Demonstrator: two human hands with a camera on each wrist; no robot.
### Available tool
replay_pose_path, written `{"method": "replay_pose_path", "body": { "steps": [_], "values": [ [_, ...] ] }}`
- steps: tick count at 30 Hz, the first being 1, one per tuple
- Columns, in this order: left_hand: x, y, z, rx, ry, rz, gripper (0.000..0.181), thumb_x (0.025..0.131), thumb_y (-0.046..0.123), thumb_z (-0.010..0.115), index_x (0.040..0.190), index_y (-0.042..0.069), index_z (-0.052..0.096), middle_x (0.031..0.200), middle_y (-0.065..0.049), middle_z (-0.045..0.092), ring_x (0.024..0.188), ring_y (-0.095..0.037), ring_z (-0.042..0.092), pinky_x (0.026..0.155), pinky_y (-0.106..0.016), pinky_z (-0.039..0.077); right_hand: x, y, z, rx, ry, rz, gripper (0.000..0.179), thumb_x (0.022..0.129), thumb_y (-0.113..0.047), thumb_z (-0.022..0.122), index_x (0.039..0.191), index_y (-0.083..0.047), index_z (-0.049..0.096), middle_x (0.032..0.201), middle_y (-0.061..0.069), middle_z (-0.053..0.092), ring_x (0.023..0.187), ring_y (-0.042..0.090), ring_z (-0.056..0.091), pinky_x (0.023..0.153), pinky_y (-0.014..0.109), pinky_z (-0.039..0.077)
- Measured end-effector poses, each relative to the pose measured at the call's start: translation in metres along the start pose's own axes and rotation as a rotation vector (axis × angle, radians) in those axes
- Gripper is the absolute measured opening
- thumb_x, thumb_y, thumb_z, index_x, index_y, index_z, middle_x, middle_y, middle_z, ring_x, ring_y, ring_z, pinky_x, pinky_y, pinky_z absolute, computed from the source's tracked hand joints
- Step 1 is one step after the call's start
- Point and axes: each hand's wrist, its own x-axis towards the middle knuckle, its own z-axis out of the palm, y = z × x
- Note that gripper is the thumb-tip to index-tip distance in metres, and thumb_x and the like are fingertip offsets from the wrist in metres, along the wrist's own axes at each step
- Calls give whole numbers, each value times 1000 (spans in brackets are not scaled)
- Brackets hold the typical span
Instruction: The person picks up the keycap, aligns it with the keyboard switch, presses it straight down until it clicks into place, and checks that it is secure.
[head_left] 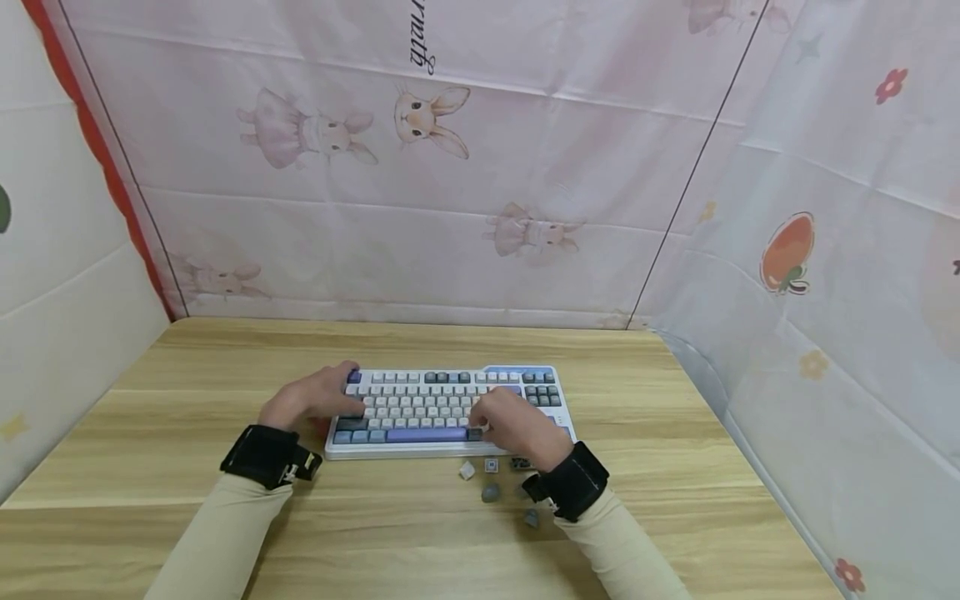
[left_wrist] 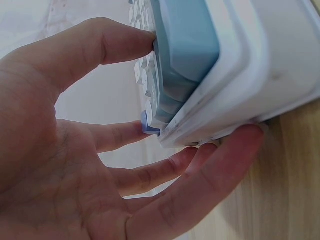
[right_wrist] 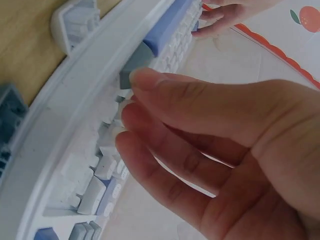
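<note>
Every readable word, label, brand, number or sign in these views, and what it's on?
"rmth": dark script, sideways, start cut off by the head view's top edge, on the pale pink rabbit-print fabric backdrop.
White plastic keyboard: key legends too small or blurred to read.
Loose white and grey plastic keycaps: no readable text.
Black wristband: pale mark, too small to read.

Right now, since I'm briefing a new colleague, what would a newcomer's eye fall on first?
Likely the pale keyboard on the table, its left end held by the left hand, the right hand at a grey keycap beside the purple space bar. Next, the loose keycaps on the table, in front of the keyboard's right half. Behind the table, the rabbit-print cloth.
</note>
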Motion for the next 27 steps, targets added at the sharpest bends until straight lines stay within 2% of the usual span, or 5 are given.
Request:
{"method": "replay_pose_path", "body": {
  "steps": [6,12,19,27],
  "values": [
    [0,-1,1,-16,-1,11,86,92,27,69,158,-4,23,152,-36,40,120,-40,51,89,-49,53,-5,2,-5,23,-13,-17,25,85,2,80,108,-7,81,107,9,80,91,20,75,80,27,60],
    [-1,-1,1,-12,7,27,86,92,26,69,158,-5,24,151,-36,42,121,-40,51,97,-53,49,-9,3,-9,39,-18,-23,22,86,0,80,107,-6,81,107,9,79,89,20,75,79,26,59],
    [-1,-1,0,-24,1,20,85,92,26,69,157,-5,24,148,-35,45,117,-38,53,88,-45,53,-11,0,-13,48,-11,-46,19,85,-4,82,104,-5,81,103,8,80,88,22,74,76,24,58],
    [-2,-1,0,-15,1,27,85,92,25,69,157,-6,24,148,-35,45,116,-37,53,84,-42,53,-14,-2,-15,34,-30,-74,18,86,-6,82,103,-4,81,103,9,80,88,24,75,75,23,58]
  ]
}}
